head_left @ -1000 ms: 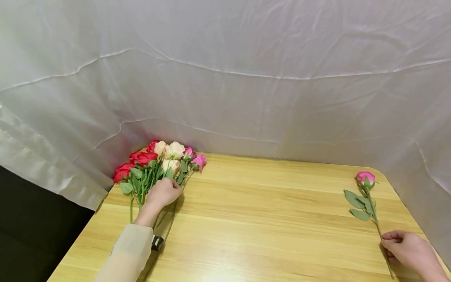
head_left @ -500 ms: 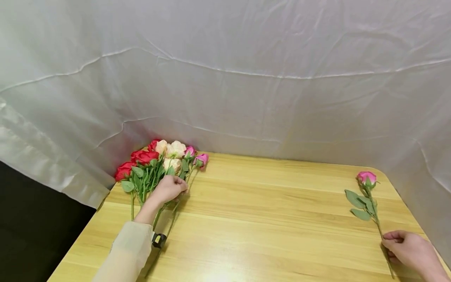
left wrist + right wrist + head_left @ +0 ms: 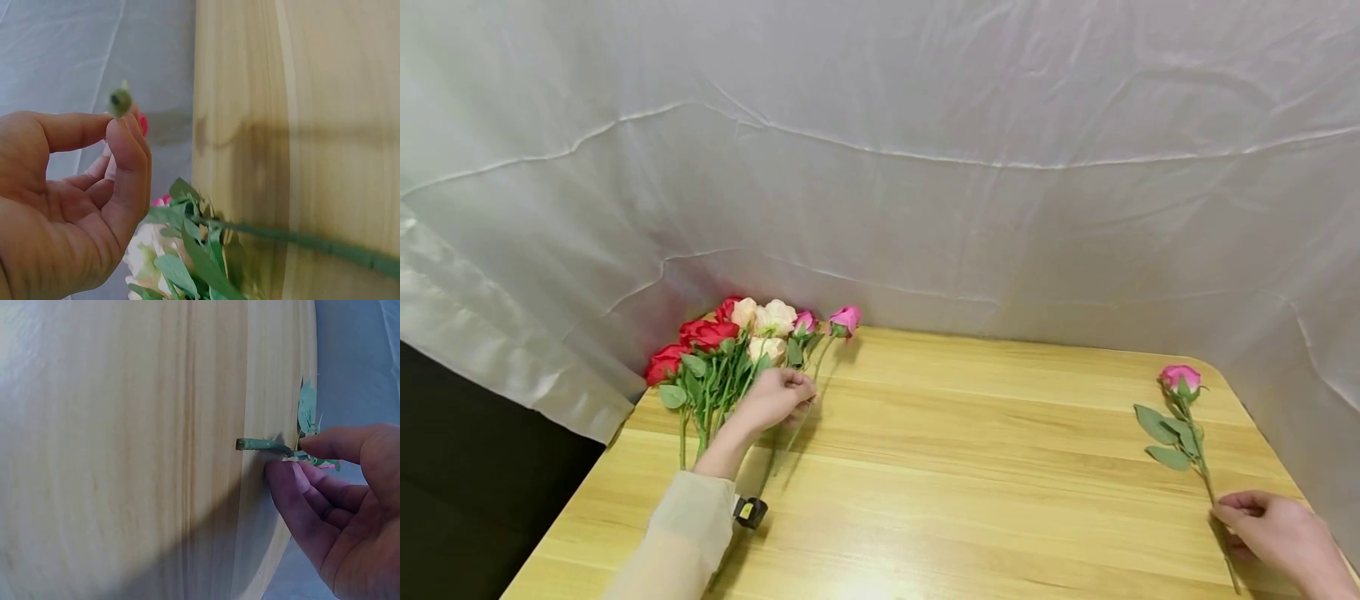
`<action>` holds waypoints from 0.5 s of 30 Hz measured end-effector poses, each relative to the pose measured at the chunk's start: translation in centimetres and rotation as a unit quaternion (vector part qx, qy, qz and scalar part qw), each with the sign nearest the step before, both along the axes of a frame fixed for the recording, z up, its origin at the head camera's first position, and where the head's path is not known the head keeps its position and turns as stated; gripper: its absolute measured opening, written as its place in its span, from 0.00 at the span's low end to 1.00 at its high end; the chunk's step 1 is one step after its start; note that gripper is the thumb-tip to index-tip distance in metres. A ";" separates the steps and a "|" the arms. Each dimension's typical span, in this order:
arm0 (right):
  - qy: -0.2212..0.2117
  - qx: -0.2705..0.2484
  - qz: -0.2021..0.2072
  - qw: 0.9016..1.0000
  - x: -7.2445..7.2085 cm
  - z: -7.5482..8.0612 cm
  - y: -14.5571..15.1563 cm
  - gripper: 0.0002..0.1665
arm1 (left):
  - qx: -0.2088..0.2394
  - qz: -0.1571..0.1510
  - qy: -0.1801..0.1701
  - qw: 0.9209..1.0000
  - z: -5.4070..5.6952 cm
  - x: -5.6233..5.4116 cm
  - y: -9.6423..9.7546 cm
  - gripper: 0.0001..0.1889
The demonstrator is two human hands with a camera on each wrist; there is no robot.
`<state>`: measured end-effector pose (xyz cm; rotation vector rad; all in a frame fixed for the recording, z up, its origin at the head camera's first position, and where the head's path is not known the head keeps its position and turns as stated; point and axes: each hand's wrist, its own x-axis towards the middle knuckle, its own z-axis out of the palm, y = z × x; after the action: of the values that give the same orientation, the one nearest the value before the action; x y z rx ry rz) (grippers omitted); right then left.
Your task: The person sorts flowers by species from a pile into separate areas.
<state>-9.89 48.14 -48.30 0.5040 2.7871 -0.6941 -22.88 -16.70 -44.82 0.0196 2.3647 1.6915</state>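
My left hand (image 3: pixel 777 398) pinches the stem of a pink rose (image 3: pixel 845 321) between thumb and fingertips, its bloom tilted up at the table's back edge. In the left wrist view the cut end of that stem (image 3: pixel 119 102) points at the camera above the fingertips. Just left of it lies a pile of artificial flowers: red roses (image 3: pixel 709 334), cream roses (image 3: pixel 775 318) and another pink rose (image 3: pixel 805 323). At the far right my right hand (image 3: pixel 1273 533) pinches the lower stem of a leafy pink rose (image 3: pixel 1180 380); the stem's end (image 3: pixel 250 444) sticks out past the fingers.
The light wooden table (image 3: pixel 985 467) stretches between the two hands. A pale grey curtain (image 3: pixel 925 225) hangs behind it and along both sides. A dark area (image 3: pixel 482 483) lies beyond the table's left edge. A black wrist camera (image 3: pixel 750 511) sits on my left wrist.
My left hand has moved right, drawing one pink rose out of the pile and away from the other blooms, its stem end now lifted. The right hand and its rose have stayed put.
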 end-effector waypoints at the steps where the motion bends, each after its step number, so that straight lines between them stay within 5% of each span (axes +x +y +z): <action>1: 0.000 0.009 0.003 1.000 0.0 0.1 0.0 0.27 | -0.003 0.005 0.004 1.000 0.1 0.0 0.2 0.12; 6: 0.030 0.025 -0.006 0.999 0.0 0.7 -0.5 0.32 | -0.016 0.019 0.022 0.999 0.4 0.2 1.1 0.12; 15: 0.169 0.049 -0.040 0.984 -0.3 2.2 -3.2 0.31 | 0.025 0.024 0.035 0.999 0.7 0.3 3.1 0.10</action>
<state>-10.21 44.89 -46.11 0.5672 3.1457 -0.7217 -22.61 -13.59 -44.13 0.0301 2.3910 1.7997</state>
